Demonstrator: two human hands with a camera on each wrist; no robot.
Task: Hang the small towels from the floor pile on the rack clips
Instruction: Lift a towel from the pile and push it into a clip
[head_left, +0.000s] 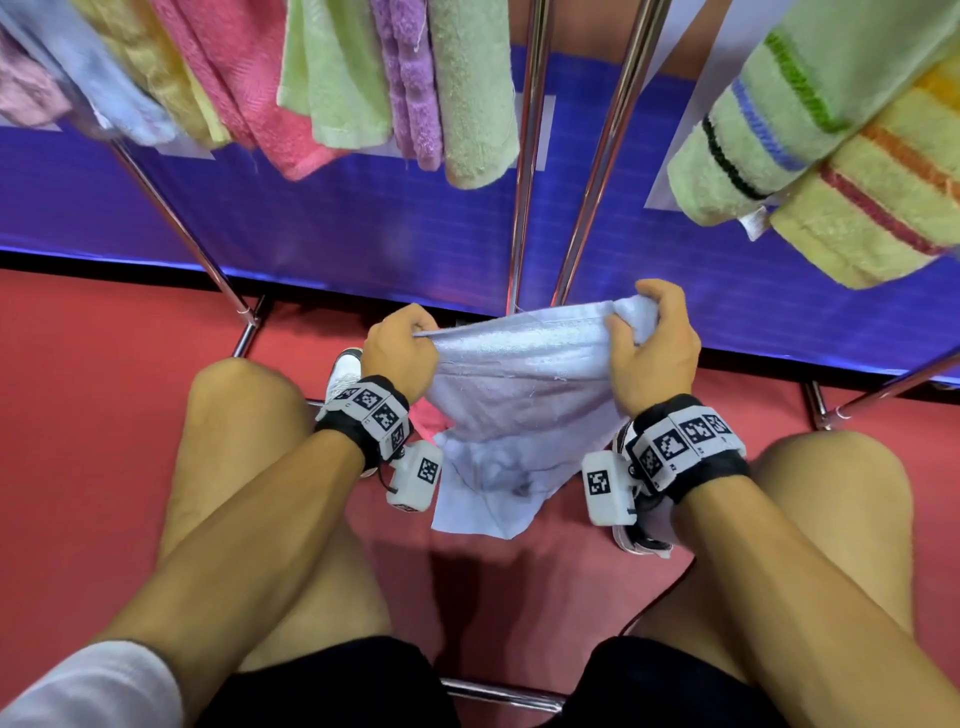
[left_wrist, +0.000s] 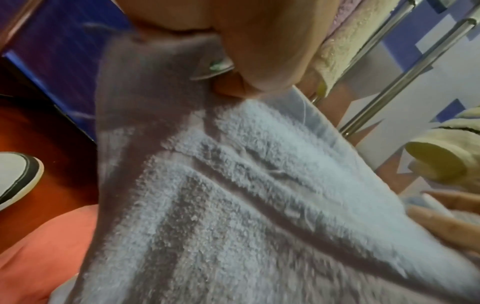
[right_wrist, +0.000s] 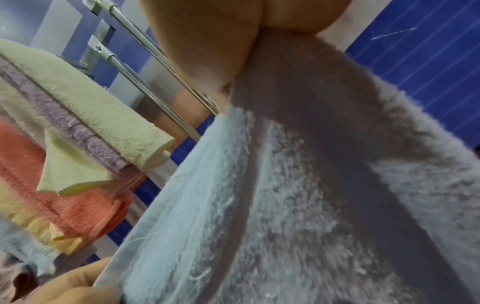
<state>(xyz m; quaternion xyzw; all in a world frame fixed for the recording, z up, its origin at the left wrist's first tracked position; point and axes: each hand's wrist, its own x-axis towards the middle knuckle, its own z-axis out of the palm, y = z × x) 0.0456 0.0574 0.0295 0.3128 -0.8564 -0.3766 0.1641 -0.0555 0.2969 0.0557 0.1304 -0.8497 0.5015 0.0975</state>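
A pale blue small towel (head_left: 511, 395) hangs stretched between both hands above my knees. My left hand (head_left: 400, 345) pinches its left top corner, and my right hand (head_left: 649, 338) grips the bunched right top corner. The lower edge droops toward the red floor (head_left: 104, 389). In the left wrist view the towel (left_wrist: 246, 205) fills the frame under my pinching fingers (left_wrist: 259, 61). In the right wrist view the towel (right_wrist: 298, 205) drops from my closed fingers (right_wrist: 221, 51). A pink cloth (left_wrist: 39, 246) lies on the floor beneath, seen in the left wrist view.
Several coloured towels (head_left: 311, 78) hang along the rack above, with striped green and yellow ones (head_left: 831, 156) at right. Chrome rack poles (head_left: 524, 182) slant down to the floor before a blue wall panel (head_left: 363, 218). My shoes (head_left: 345, 374) stand below the towel.
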